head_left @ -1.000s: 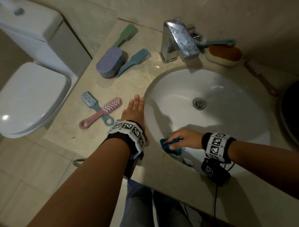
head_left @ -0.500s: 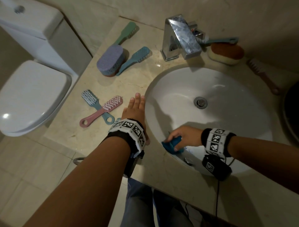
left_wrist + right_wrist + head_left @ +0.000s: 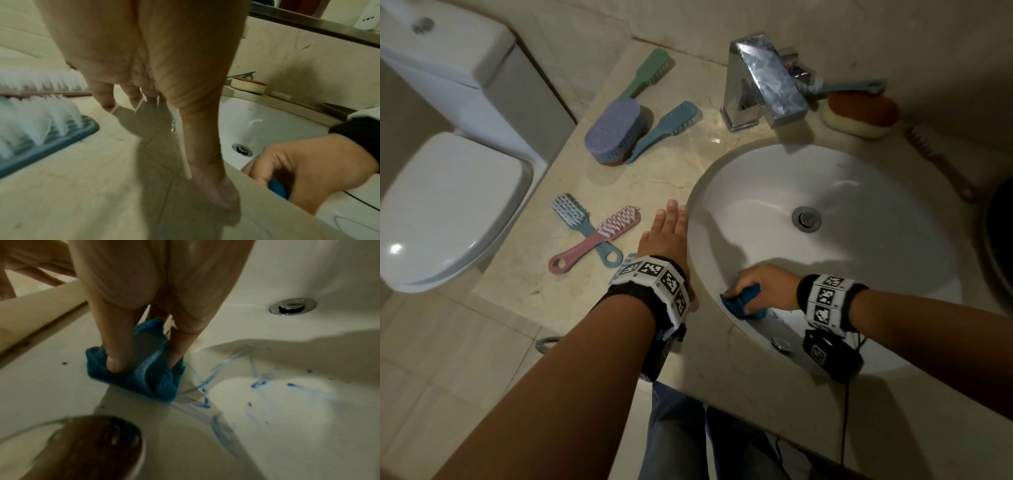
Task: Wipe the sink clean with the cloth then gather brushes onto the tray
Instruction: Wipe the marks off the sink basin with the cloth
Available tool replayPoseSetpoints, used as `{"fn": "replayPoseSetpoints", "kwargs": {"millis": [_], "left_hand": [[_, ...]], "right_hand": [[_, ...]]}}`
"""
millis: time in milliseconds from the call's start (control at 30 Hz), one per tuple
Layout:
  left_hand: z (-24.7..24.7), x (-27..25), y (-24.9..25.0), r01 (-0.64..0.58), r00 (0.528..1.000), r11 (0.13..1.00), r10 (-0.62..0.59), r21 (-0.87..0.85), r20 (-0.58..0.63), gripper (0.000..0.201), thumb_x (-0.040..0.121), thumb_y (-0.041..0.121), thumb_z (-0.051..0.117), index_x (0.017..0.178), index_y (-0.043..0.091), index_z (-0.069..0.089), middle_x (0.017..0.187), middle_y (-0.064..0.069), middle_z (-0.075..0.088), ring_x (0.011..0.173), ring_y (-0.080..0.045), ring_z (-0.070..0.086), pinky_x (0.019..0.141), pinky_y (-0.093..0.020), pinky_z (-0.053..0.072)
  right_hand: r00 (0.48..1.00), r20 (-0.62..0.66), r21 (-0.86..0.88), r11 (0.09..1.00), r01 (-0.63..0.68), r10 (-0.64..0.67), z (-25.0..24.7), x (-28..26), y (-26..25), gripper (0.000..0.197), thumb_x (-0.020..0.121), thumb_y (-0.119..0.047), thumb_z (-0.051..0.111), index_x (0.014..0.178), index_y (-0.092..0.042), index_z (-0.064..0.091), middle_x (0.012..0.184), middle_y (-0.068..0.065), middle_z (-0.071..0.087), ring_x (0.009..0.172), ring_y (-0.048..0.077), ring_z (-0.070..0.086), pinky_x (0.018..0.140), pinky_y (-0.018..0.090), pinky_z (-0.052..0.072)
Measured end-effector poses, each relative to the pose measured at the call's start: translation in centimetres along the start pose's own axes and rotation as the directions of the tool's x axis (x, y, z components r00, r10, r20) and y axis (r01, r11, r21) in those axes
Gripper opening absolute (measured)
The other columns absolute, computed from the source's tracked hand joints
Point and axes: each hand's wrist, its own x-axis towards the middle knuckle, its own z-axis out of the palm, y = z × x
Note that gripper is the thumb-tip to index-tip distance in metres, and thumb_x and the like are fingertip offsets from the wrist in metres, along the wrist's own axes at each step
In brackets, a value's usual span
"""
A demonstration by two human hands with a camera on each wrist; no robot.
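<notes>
Blue cloth (image 3: 141,369) pinched by right hand (image 3: 765,286) in sink (image 3: 859,192); left hand (image 3: 666,236) flat.

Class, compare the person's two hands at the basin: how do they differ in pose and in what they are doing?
The left hand lies flat with straight fingers on the countertop; the right hand curls round the blue cloth. The left hand is outside the sink; the right hand is inside it, beside blue streaks. Both wear marker wristbands.

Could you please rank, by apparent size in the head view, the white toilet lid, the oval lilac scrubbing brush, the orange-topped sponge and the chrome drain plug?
1. White toilet lid, easily the largest.
2. Oval lilac scrubbing brush and orange-topped sponge: too alike to separate.
3. Chrome drain plug, the smallest.
</notes>
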Motion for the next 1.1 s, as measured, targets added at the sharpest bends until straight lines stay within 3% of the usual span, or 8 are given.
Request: {"fn": "replayPoseSetpoints", "kwargs": {"millis": [133, 267, 433, 567, 700, 767, 900, 1100], "left_hand": [[0.0, -0.1, 0.0, 0.001, 1.0, 1.0, -0.001, -0.002, -0.006, 0.153, 0.049, 0.037, 0.091, 0.145, 0.01, -0.025, 0.154, -0.007, -0.028, 0.146, -0.025, -0.016, 0.121, -0.041, 0.009], [0.1, 0.1, 0.0, 0.003, 1.0, 1.0, -0.003, 0.008, 0.003, 0.154, 0.049, 0.039, 0.091, 0.145, 0.01, -0.026, 0.154, -0.007, -0.029, 0.145, -0.025, -0.017, 0.121, -0.041, 0.009], [0.0, -0.1, -0.1, -0.004, 1.0, 1.0, 0.004, 0.005, 0.009, 0.154, 0.049, 0.039, 0.091, 0.145, 0.011, -0.027, 0.154, -0.007, -0.029, 0.145, -0.025, -0.017, 0.121, -0.04, 0.008], [-0.1, -0.1, 0.0, -0.003, 1.0, 1.0, 0.003, -0.001, 0.005, 0.155, 0.049, 0.039, 0.091, 0.145, 0.011, -0.026, 0.154, -0.007, -0.029, 0.146, -0.025, -0.017, 0.121, -0.041, 0.008], [0.0, -0.1, 0.0, -0.004, 1.0, 1.0, 0.004, -0.015, -0.001, 0.152, 0.05, 0.038, 0.091, 0.145, 0.011, -0.025, 0.155, -0.006, -0.027, 0.146, -0.025, -0.015, 0.121, -0.04, 0.009], [0.1, -0.1, 0.0, -0.001, 1.0, 1.0, 0.001, -0.027, -0.018, 0.145, 0.057, 0.035, 0.089, 0.146, 0.011, -0.024, 0.155, -0.006, -0.027, 0.146, -0.025, -0.015, 0.121, -0.04, 0.009], [0.0, 0.0, 0.1, 0.004, 1.0, 1.0, -0.004, -0.025, -0.023, 0.142, 0.06, 0.034, 0.087, 0.146, 0.011, -0.024, 0.155, -0.006, -0.027, 0.146, -0.025, -0.015, 0.121, -0.04, 0.009], [0.0, 0.2, 0.0, 0.006, 1.0, 1.0, -0.006, -0.011, 0.011, 0.155, 0.048, 0.039, 0.091, 0.145, 0.011, -0.027, 0.154, -0.006, -0.029, 0.146, -0.025, -0.017, 0.121, -0.041, 0.008]], "right_hand": [[0.998, 0.029, -0.021, 0.999, -0.047, 0.048, 0.0, -0.4, 0.7, 0.034, 0.072, -0.002, 0.075, 0.103, -0.015, 0.072, 0.094, -0.012, 0.061, 0.094, 0.01, 0.058, 0.091, 0.029, 0.051], [0.992, -0.122, -0.08, 0.996, -0.043, 0.033, -1.0, 1.9, -1.2, 0.04, 0.077, -0.002, 0.07, 0.114, -0.017, 0.068, 0.107, -0.004, 0.059, 0.102, 0.012, 0.053, 0.092, 0.018, 0.042], [0.982, -0.152, 0.014, 0.994, -0.112, 0.113, -2.5, 3.0, -2.1, 0.036, 0.076, -0.009, 0.074, 0.111, -0.02, 0.068, 0.116, 0.001, 0.063, 0.109, 0.017, 0.056, 0.093, 0.022, 0.044], [0.993, 0.066, 0.207, 0.973, -0.106, 0.094, -2.9, -0.4, -3.0, 0.029, 0.072, -0.008, 0.078, 0.094, -0.024, 0.067, 0.105, -0.004, 0.066, 0.101, 0.008, 0.059, 0.086, 0.009, 0.042], [0.98, 0.196, 0.194, 0.979, -0.059, 0.02, -0.8, -1.6, -3.6, 0.031, 0.072, 0.001, 0.076, 0.082, -0.026, 0.062, 0.101, -0.002, 0.066, 0.102, 0.012, 0.06, 0.096, 0.02, 0.044], [0.987, 0.162, 0.126, 0.992, -0.018, -0.003, -0.4, -1.0, -3.5, 0.029, 0.072, 0.001, 0.075, 0.08, -0.022, 0.06, 0.1, 0.0, 0.065, 0.102, 0.017, 0.061, 0.095, 0.025, 0.048], [0.999, -0.032, -0.094, 0.996, -0.003, 0.0, -0.3, 1.1, -2.9, 0.028, 0.074, -0.003, 0.073, 0.1, -0.011, 0.067, 0.101, -0.002, 0.061, 0.097, 0.015, 0.057, 0.075, 0.011, 0.043], [0.96, -0.241, -0.043, 0.987, -0.157, 0.142, -1.8, 4.0, -1.1, 0.037, 0.08, -0.011, 0.07, 0.116, -0.019, 0.065, 0.122, 0.005, 0.061, 0.11, 0.022, 0.056, 0.091, 0.023, 0.045]]}}
